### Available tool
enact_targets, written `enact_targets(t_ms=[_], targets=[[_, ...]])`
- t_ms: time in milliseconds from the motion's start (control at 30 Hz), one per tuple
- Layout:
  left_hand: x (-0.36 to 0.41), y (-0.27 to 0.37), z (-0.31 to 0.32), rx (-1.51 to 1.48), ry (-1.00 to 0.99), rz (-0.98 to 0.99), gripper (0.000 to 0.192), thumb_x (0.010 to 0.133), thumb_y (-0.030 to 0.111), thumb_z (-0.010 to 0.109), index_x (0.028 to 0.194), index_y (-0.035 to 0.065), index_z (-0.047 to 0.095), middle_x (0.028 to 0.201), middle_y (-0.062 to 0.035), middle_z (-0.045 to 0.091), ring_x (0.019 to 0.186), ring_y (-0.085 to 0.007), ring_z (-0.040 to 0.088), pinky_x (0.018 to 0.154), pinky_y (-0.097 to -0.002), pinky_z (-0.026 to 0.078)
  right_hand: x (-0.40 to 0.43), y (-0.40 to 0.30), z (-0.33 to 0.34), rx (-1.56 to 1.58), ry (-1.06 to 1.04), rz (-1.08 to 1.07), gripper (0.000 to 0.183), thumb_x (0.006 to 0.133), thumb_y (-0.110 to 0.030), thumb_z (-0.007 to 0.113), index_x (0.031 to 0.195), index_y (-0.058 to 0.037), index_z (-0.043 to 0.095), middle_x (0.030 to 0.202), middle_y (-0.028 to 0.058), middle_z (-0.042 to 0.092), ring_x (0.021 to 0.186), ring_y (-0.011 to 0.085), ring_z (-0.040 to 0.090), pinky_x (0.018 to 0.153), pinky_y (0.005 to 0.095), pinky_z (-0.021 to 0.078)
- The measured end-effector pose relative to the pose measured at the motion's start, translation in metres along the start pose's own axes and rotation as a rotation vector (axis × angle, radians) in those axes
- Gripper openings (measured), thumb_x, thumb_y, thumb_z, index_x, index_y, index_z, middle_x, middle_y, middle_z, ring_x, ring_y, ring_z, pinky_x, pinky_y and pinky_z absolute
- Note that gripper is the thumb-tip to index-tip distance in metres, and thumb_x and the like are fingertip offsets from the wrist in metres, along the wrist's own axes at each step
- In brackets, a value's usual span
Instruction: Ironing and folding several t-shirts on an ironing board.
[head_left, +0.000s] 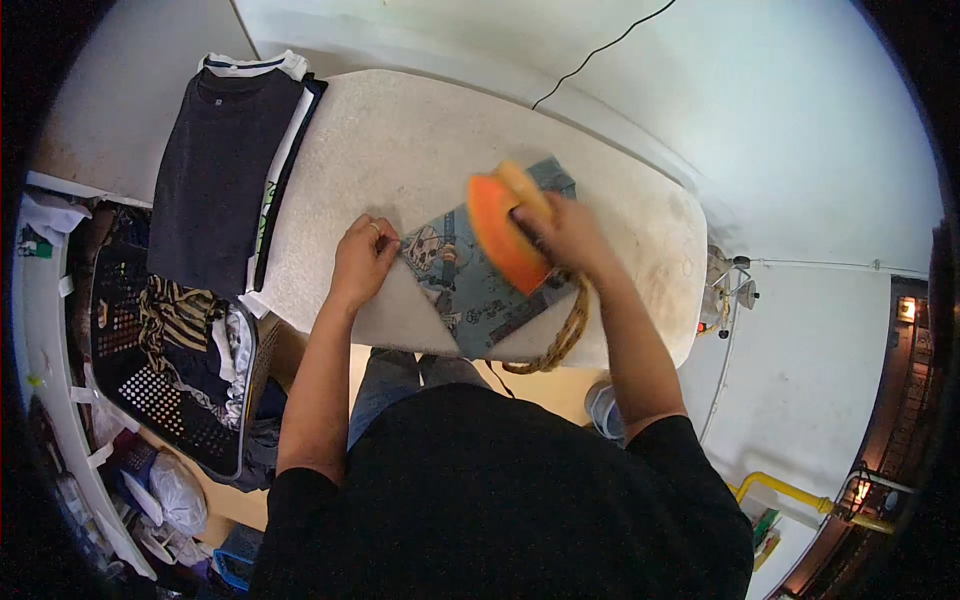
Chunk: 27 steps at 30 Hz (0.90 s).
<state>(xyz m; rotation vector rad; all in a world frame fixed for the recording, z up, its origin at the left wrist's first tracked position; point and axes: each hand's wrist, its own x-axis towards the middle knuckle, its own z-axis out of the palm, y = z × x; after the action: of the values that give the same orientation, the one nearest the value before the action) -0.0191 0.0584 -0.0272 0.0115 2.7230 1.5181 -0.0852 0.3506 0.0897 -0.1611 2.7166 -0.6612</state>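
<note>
My right hand (566, 232) grips the handle of an orange clothes iron (499, 232), which is blurred and lies over a blue-grey printed cloth (480, 319). The cloth has a skull print and is set diagonally on the padded ironing surface (405, 112). At the cloth's left corner is my left hand (369, 259), its fingertips pinched on the corner and a ring on one finger. From the iron's rear a fabric-wrapped cord (574, 334) curves down past the near edge of the surface. The iron's soleplate is hidden.
Folded T-shirts (225, 165), a dark one on top, lie at the surface's left end. Below them stands a black perforated laundry basket (172, 405) with clothes. A bucket (604, 409) is on the floor beyond the near edge. The wall (750, 135) borders the far side.
</note>
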Motion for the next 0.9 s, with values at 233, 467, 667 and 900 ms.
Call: enact_targets(t_ms=[233,467,667,900], targets=[[0.006,0.003,0.005,0.003,0.015,0.057,0.008,0.080,0.006,0.069,0.085,0.0034,0.063,0.083,-0.0120,0.057,0.077,-0.0288,0.060,0.070,-0.0390,0.048,0.047,0.068,-0.061,0.253,0.062,0.308,0.056,0.090,-0.054,0.060,0.099,0.0010,0.065,0.066,0.0116,0.062,0.061,0.0252,0.063,0.061,0.0389,0.0507],[0.001,-0.001,-0.003,0.002,-0.025,0.012,0.009,0.080,0.005,0.069,0.086,0.0023,0.063,0.082,-0.0117,0.056,0.075,-0.0275,0.060,0.070,-0.0371,0.048,-0.059,0.014,-0.010,0.182,-0.049,0.110,0.058,0.088,-0.056,0.063,0.110,-0.0027,0.065,0.086,0.0155,0.069,0.074,0.0285,0.067,0.070,0.0403,0.0532],[0.011,-0.002,0.001,0.010,-0.082,0.029,0.009,0.080,0.004,0.069,0.088,0.0023,0.063,0.081,-0.0103,0.055,0.074,-0.0238,0.058,0.069,-0.0345,0.047,-0.117,0.002,0.041,-0.030,-0.326,-0.037,0.054,0.086,-0.054,0.062,0.126,-0.0162,0.060,0.100,0.0233,0.068,0.093,0.0416,0.066,0.081,0.0486,0.0529],[0.007,0.007,0.003,-0.005,-0.050,0.003,0.008,0.082,0.005,0.067,0.088,0.0011,0.064,0.085,-0.0105,0.058,0.077,-0.0216,0.059,0.073,-0.0326,0.047,-0.087,0.134,-0.004,0.099,0.182,0.191,0.056,0.087,-0.052,0.063,0.120,-0.0064,0.063,0.095,0.0219,0.070,0.088,0.0398,0.069,0.079,0.0439,0.0536]])
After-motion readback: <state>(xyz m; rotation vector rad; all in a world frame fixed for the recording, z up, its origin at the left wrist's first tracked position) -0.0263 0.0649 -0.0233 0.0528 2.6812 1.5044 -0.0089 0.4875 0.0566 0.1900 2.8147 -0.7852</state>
